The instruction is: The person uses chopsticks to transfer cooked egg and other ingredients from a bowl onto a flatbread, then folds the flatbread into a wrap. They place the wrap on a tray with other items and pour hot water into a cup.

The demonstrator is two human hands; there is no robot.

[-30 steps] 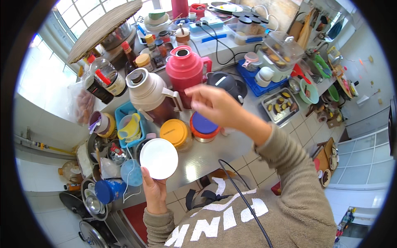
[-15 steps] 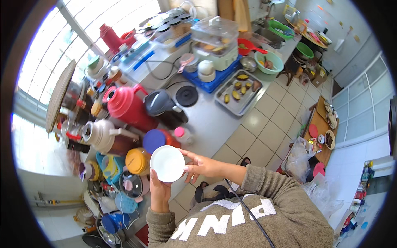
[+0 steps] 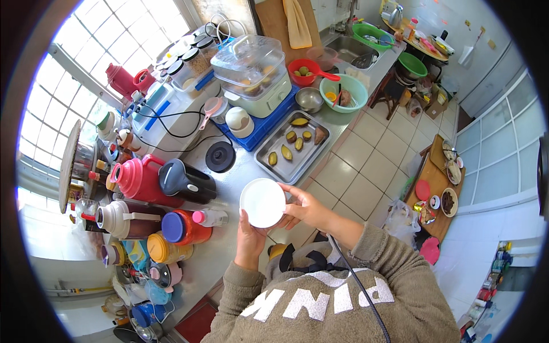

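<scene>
Both my hands hold up a small white round dish (image 3: pixel 263 203) over the counter's near edge. My left hand (image 3: pixel 250 240) grips its lower left side, thumb up along the rim. My right hand (image 3: pixel 306 208) has its fingers bent round the right side. No contents show in the dish. Just beyond it lies a metal tray (image 3: pixel 273 164) with several cut, yellow-fleshed, dark-skinned pieces (image 3: pixel 286 152). Left of the dish, a small clear bottle with a pink cap (image 3: pixel 213 218) lies nearest my left hand on the counter.
A dark kettle (image 3: pixel 186 182), pink flask (image 3: pixel 140 182) and lidded jars (image 3: pixel 184 227) crowd the left. A clear-topped steamer (image 3: pixel 251 71) stands on a blue base behind the tray. A mint basin (image 3: pixel 343 94), red strainer (image 3: pixel 303 70) and sink (image 3: pixel 349 48) lie farther back.
My view has shifted, and the tray and steamer show more fully. The dish, still in both hands, now appears farther right, apart from the jars it overlapped before.
</scene>
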